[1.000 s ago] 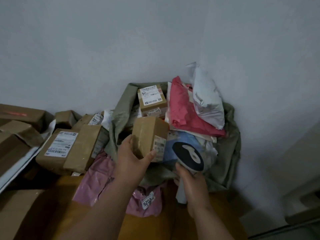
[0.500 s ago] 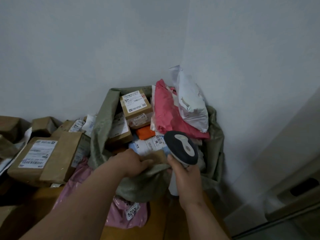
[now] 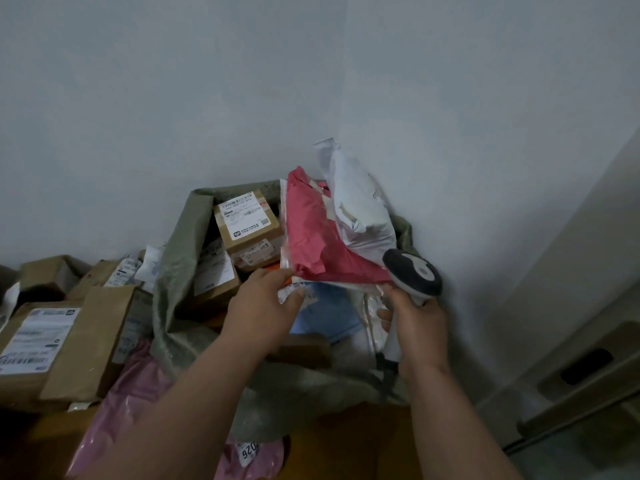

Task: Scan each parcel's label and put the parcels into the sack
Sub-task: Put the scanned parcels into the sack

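Left hand point(image 3: 265, 306) pinching red bag's point(image 3: 318, 233) corner inside sack point(image 3: 180, 271), right hand point(image 3: 415, 323) gripping scanner point(image 3: 412, 271), boxes point(image 3: 52, 341) left.

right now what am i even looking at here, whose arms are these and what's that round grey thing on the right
The single picture comes from a camera worn on a person's head, looking forward and down, so the two bare arms are that person's own. The right hand grips the white handle of a barcode scanner with a dark round head, the grey thing you mean. The left hand pinches the lower corner of a red mailer in a clear plastic sleeve, which leans inside an open grey-green woven sack in the room's corner. A white plastic mailer and a labelled brown cardboard box also sit in the sack. Left of it, more brown cartons and a pink plastic mailer lie piled.
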